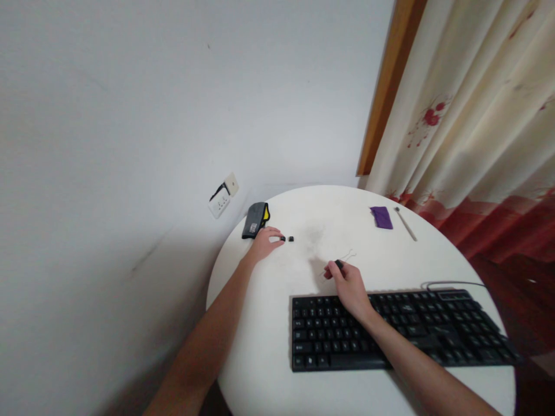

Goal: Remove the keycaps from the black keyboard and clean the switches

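At the table's left side, my left hand [262, 244] pinches a small black keycap [282, 238] between thumb and fingertips, down at the tabletop. A second black keycap [291, 238] lies just right of it. My right hand [348, 284] is closed round a wire keycap puller with a black handle [339, 264]; its thin wires stick out on both sides of the fingers. This hand is above the back edge of a black keyboard [416, 326], and my right forearm crosses over the keys, hiding some of them.
A grey case with a yellow patch [255, 221] lies beside my left hand. Toward the back right of the round white table [255, 358] are a purple cloth [381, 218] and a thin light-handled brush [406, 225]. The keyboard cable [455, 282] runs right. Wall sockets [220, 202] and a curtain [459, 150] stand behind.
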Demonstrator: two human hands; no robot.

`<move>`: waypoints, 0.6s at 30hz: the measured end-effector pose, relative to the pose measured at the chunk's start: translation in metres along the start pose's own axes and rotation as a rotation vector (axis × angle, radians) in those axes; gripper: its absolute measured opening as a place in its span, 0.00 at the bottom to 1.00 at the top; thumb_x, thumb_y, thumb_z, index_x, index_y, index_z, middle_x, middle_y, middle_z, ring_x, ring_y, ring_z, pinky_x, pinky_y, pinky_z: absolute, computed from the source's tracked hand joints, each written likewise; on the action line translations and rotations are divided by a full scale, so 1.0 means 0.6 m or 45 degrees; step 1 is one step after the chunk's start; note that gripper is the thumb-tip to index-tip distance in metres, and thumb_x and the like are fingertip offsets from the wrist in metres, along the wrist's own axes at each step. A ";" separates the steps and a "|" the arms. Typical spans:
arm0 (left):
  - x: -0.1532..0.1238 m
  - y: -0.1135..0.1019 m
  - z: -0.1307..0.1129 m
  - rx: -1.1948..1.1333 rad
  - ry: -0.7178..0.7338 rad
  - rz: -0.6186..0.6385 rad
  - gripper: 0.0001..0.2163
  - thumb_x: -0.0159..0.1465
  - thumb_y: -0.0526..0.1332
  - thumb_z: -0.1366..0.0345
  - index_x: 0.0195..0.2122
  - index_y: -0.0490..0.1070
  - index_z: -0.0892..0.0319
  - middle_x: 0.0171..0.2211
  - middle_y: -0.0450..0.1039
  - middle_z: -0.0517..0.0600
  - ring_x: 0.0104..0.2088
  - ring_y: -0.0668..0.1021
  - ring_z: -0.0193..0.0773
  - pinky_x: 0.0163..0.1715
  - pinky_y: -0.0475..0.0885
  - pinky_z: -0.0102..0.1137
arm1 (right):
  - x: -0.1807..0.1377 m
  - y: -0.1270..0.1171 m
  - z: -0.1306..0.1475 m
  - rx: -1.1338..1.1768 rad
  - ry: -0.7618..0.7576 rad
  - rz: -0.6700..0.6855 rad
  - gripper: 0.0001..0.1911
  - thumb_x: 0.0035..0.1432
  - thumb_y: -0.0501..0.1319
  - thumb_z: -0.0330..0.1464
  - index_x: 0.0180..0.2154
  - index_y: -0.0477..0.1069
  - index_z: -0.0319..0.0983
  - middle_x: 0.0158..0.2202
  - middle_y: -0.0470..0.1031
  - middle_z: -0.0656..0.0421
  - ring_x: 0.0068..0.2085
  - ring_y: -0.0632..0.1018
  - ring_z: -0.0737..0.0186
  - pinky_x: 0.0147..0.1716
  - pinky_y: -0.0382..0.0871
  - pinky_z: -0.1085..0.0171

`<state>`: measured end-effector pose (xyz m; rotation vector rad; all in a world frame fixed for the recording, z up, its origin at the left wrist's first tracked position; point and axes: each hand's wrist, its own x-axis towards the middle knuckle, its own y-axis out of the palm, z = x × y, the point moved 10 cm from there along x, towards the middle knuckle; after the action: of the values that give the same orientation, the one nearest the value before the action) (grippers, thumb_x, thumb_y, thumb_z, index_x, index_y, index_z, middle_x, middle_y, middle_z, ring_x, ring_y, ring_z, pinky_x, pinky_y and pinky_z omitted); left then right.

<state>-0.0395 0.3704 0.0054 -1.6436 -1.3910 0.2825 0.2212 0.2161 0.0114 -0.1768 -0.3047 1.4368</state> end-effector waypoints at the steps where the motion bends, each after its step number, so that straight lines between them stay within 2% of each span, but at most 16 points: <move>1: 0.000 0.000 0.000 0.002 0.001 0.000 0.09 0.57 0.68 0.59 0.36 0.81 0.56 0.44 0.77 0.53 0.46 0.77 0.45 0.52 0.66 0.41 | 0.000 0.000 0.001 -0.004 0.001 0.000 0.24 0.63 0.53 0.48 0.26 0.74 0.38 0.32 0.81 0.51 0.38 0.79 0.54 0.42 0.68 0.60; 6: -0.001 -0.001 -0.005 0.012 0.014 0.007 0.09 0.57 0.67 0.59 0.37 0.81 0.56 0.44 0.77 0.54 0.47 0.77 0.46 0.52 0.67 0.42 | -0.001 -0.002 0.006 -0.002 -0.002 -0.004 0.24 0.63 0.53 0.47 0.25 0.74 0.38 0.32 0.81 0.51 0.37 0.79 0.54 0.40 0.68 0.61; 9: -0.002 -0.005 -0.013 0.003 0.014 -0.003 0.11 0.58 0.67 0.58 0.38 0.80 0.56 0.44 0.77 0.54 0.47 0.77 0.46 0.52 0.67 0.42 | -0.002 -0.002 0.009 0.006 0.003 0.016 0.23 0.64 0.53 0.46 0.29 0.75 0.37 0.31 0.79 0.52 0.35 0.78 0.56 0.38 0.68 0.62; 11: -0.003 -0.019 -0.024 0.015 0.010 -0.081 0.12 0.58 0.67 0.57 0.40 0.79 0.57 0.44 0.77 0.54 0.47 0.76 0.46 0.53 0.67 0.42 | -0.004 0.003 0.019 -0.020 -0.029 0.087 0.22 0.64 0.53 0.46 0.32 0.75 0.36 0.30 0.78 0.54 0.33 0.77 0.58 0.36 0.68 0.63; 14: -0.009 -0.043 -0.060 0.024 0.039 -0.217 0.13 0.60 0.65 0.57 0.43 0.78 0.57 0.45 0.75 0.54 0.48 0.75 0.45 0.53 0.67 0.42 | -0.016 0.024 0.047 -0.121 -0.170 0.313 0.20 0.66 0.52 0.43 0.33 0.75 0.37 0.29 0.76 0.56 0.33 0.75 0.59 0.34 0.66 0.64; 16: -0.015 -0.042 -0.091 -0.045 0.059 -0.176 0.12 0.63 0.62 0.57 0.44 0.77 0.57 0.44 0.76 0.53 0.45 0.76 0.42 0.47 0.70 0.37 | -0.028 0.036 0.067 -0.200 -0.276 0.438 0.19 0.66 0.52 0.42 0.32 0.74 0.38 0.29 0.75 0.57 0.32 0.74 0.60 0.35 0.65 0.64; 18: -0.022 -0.020 -0.122 -0.141 0.057 -0.004 0.13 0.65 0.60 0.57 0.44 0.78 0.57 0.40 0.77 0.51 0.38 0.76 0.38 0.38 0.71 0.32 | -0.036 0.040 0.083 -0.249 -0.354 0.495 0.18 0.66 0.53 0.40 0.31 0.74 0.38 0.29 0.75 0.57 0.33 0.74 0.59 0.36 0.65 0.64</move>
<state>-0.0018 0.3219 0.0491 -1.7275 -1.3972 0.1685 0.1809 0.1946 0.0496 -0.2021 -0.6680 1.8197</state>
